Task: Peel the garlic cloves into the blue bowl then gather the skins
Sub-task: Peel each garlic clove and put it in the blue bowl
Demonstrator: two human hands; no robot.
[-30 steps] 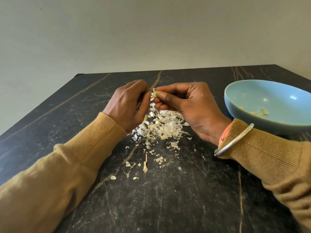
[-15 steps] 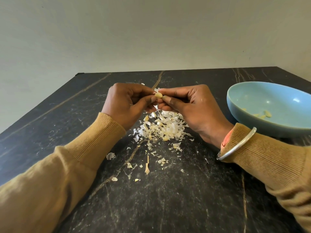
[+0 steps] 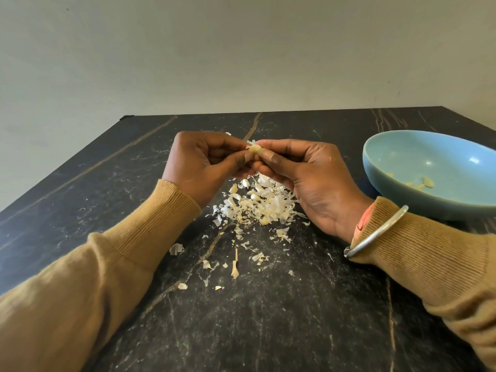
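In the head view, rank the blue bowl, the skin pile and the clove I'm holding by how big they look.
Largest: blue bowl, even cut off by the frame edge.
Next: skin pile, clearly smaller.
Smallest: clove, pinched between left hand and right hand.

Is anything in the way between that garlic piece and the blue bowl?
Nothing visible does. The left hand and right hand pinch the garlic clove; the blue bowl sits open, off to the right, past bare table.

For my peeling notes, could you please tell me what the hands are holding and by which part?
One garlic clove, pinched at fingertip level from both sides: the left hand at its left end, the right hand at its right end.
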